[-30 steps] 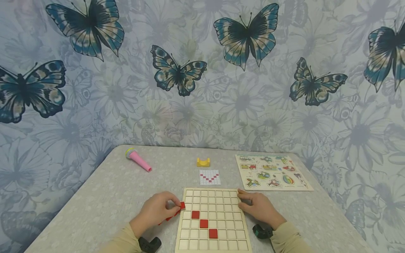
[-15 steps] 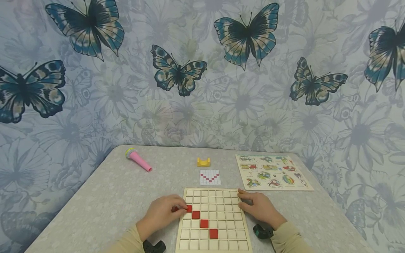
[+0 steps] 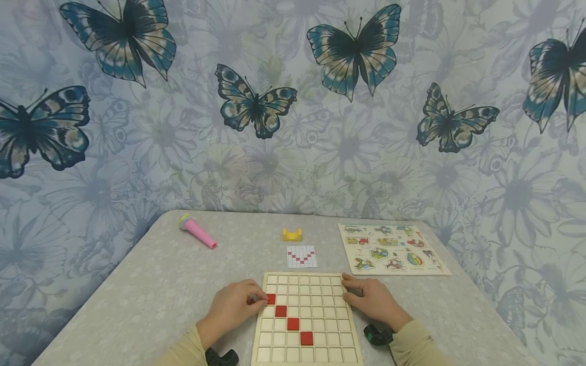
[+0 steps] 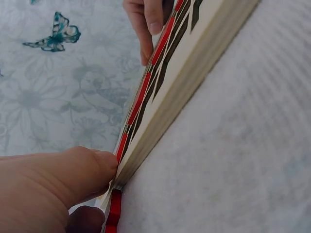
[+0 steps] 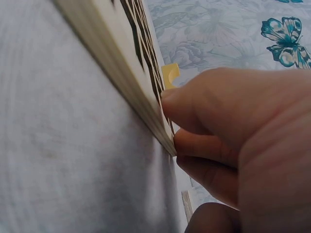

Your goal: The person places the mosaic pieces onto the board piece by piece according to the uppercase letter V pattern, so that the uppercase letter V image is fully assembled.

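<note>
A pale wooden grid board (image 3: pixel 320 352) lies on the table, with several red square tiles (image 3: pixel 293 324) set in its cells along a diagonal. At its left edge, my left hand (image 3: pixel 233 306) has curled fingers and holds the uppermost red tile (image 3: pixel 271 299) at the left column. In the left wrist view, the thumb (image 4: pixel 97 165) is right at that tile's end. My right hand (image 3: pixel 376 300) grips the board's right edge near the far corner, its thumb (image 5: pixel 182 104) on the rim and fingers against the side.
Behind the board lies a pattern card (image 3: pixel 302 256), with a yellow block (image 3: pixel 292 235) beyond it. A pink toy microphone (image 3: pixel 199 233) is at the back left; a picture puzzle board (image 3: pixel 391 254) is at the right. Red pieces (image 4: pixel 114 211) rest beside the board's left edge.
My left hand has moved right to the board, carrying the red tile from beside the edge into the left column. My right hand stays at the board's edge.
</note>
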### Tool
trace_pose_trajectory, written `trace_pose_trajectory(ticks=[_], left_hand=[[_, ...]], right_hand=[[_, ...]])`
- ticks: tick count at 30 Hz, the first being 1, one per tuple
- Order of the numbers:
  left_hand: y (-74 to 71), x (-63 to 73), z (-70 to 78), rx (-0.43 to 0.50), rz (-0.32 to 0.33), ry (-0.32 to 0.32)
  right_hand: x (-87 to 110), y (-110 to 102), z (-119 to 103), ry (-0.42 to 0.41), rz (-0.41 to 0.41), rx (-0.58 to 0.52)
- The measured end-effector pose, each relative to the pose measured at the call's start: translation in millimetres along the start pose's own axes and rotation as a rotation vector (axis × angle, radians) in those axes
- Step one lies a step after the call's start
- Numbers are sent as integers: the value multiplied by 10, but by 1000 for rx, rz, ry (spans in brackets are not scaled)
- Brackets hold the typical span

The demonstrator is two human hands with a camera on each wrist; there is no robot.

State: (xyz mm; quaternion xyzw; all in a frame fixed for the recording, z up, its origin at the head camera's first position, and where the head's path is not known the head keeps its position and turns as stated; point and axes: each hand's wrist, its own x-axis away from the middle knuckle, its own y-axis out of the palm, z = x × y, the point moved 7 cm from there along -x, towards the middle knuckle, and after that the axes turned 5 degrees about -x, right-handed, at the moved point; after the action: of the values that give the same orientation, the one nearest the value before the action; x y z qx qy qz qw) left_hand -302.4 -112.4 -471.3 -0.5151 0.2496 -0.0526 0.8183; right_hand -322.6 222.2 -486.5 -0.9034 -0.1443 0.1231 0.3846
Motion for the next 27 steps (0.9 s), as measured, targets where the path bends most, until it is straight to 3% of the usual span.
trace_pose_trajectory(ticks=[12,21,27], left_hand=[[-9,7,-23,20,5,-38],[-173,54,-222,7,-68,-304],[-319,72,-308,30,-100,-370]], right_hand=[[-4,-1,13,0,0,10],[-13,7,37,-4,-10,-1],[-17,3,34,2,-1,0]])
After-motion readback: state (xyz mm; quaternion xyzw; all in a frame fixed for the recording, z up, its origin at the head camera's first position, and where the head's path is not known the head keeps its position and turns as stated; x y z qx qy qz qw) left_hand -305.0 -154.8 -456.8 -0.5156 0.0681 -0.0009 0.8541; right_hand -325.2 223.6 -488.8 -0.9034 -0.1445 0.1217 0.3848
